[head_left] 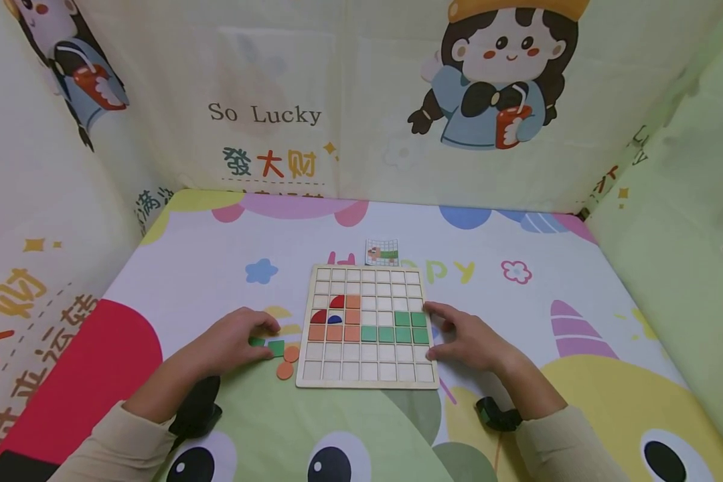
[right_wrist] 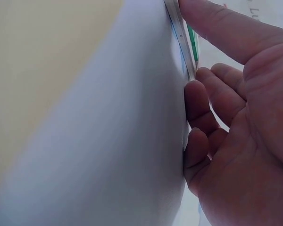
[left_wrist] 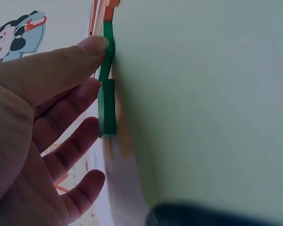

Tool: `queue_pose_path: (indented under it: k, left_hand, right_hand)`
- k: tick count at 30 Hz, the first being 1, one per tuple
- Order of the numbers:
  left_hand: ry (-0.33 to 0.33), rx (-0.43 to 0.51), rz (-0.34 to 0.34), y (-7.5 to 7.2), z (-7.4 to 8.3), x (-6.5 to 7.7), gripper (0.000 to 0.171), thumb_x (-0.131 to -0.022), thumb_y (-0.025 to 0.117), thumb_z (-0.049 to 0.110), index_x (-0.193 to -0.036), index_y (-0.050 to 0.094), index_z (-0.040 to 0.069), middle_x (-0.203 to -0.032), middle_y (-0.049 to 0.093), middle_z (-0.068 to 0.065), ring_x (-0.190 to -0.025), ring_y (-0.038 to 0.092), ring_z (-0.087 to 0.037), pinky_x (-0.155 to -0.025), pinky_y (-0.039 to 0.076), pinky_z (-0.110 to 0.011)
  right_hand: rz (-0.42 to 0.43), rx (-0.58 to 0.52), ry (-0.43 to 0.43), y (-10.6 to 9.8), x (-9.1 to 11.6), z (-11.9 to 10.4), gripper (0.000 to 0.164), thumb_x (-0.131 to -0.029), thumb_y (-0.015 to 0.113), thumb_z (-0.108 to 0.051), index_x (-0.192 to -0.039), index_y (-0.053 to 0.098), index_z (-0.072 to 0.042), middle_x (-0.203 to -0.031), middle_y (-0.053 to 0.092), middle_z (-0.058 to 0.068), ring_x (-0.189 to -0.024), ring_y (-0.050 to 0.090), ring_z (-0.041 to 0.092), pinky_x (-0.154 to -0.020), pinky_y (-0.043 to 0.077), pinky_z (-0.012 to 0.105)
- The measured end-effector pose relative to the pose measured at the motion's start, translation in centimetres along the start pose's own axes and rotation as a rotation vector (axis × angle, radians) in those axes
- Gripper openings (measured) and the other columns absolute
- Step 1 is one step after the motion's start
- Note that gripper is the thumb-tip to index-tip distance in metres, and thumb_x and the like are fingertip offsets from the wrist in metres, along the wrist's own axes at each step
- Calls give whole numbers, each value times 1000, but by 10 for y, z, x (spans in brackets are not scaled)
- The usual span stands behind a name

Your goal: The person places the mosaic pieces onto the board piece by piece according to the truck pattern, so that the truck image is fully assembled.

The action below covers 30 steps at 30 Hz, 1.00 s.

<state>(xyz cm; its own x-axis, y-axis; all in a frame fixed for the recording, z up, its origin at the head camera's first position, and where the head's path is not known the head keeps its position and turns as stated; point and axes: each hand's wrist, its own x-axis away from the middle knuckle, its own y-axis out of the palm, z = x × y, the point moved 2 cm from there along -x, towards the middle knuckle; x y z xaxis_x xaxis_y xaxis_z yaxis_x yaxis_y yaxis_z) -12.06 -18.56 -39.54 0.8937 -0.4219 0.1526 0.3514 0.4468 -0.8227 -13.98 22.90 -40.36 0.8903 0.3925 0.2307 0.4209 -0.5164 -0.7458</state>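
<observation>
My left hand (head_left: 236,341) is low over the cloth, left of a wooden grid board (head_left: 367,386). Its thumb touches a green square tile (head_left: 276,348); a second green tile (left_wrist: 107,108) lies by the fingertips. Between that hand and the board are two orange discs (head_left: 285,370). At the board's right edge rests my right hand (head_left: 472,338), thumb and fingertips spread along the rim. Orange squares (head_left: 352,316), red quarter-round pieces (head_left: 337,302), a blue half-round piece (head_left: 335,320) and several green squares (head_left: 402,335) fill part of the grid.
Behind the board, a small pattern card (head_left: 382,253) shows an orange and green figure on a grid. A printed cloth (head_left: 488,241) covers the table, and printed curtains (head_left: 373,100) hang at the back and both sides. Each wrist wears a black device (head_left: 497,414).
</observation>
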Motion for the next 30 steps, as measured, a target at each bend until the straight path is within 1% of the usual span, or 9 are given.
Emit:
queue_pose_path:
  k: [4, 7, 11, 17, 20, 24, 30]
  left_hand:
    - [-3, 3, 0, -1, 0, -1, 30, -80, 85, 18, -105, 71, 8, -101, 66, 2, -102, 57, -27, -94, 47, -50]
    - [11, 3, 3, -2, 1, -1, 28, -81, 84, 18, -104, 71, 9, -100, 66, 3, -101, 57, -27, -93, 47, -50]
    - [13, 12, 4, -3, 2, -1, 24, -82, 83, 17, -102, 71, 10, -99, 66, 4, -99, 57, -26, -92, 47, -50]
    - [-28, 13, 0, -3, 3, -2, 21, -84, 81, 15, -102, 71, 11, -98, 65, 4, -98, 57, -25, -92, 47, -49]
    - [-35, 9, 1, -3, 3, -2, 20, -84, 80, 14, -102, 71, 10, -98, 65, 4, -98, 57, -25, -92, 47, -50]
    - [-39, -2, 11, -1, 2, -3, 20, -85, 80, 12, -103, 71, 9, -98, 65, 2, -97, 57, -25, -91, 48, -50]
    - [-52, -34, 50, 0, 4, -3, 21, -86, 79, 13, -104, 71, 8, -99, 64, -1, -97, 56, -25, -90, 50, -48]
  right_hand:
    - [-2, 2, 0, 0, 0, 0, 85, -78, 85, -35, -150, 45, -14, -113, 60, 9, -104, 54, 27, -89, 43, 46]
    - [-2, 2, 0, 0, 0, 0, 85, -78, 85, -35, -150, 45, -14, -113, 59, 9, -104, 54, 27, -89, 43, 46]
    - [1, -1, -1, 0, 0, 0, 84, -78, 85, -35, -150, 45, -14, -112, 59, 8, -103, 53, 27, -89, 43, 46]
    - [3, -7, -8, -1, 0, 1, 84, -78, 85, -36, -150, 45, -13, -113, 60, 8, -104, 53, 27, -89, 43, 46]
    - [4, -8, -11, -1, 0, 1, 84, -78, 85, -35, -149, 46, -13, -114, 60, 8, -104, 54, 27, -89, 43, 46]
    - [4, -9, -20, -1, -1, 1, 84, -78, 85, -35, -149, 46, -12, -112, 60, 8, -104, 54, 27, -88, 43, 45]
    - [6, -13, -26, -1, 0, 0, 84, -78, 85, -35, -149, 46, -13, -111, 59, 7, -103, 53, 26, -87, 43, 44]
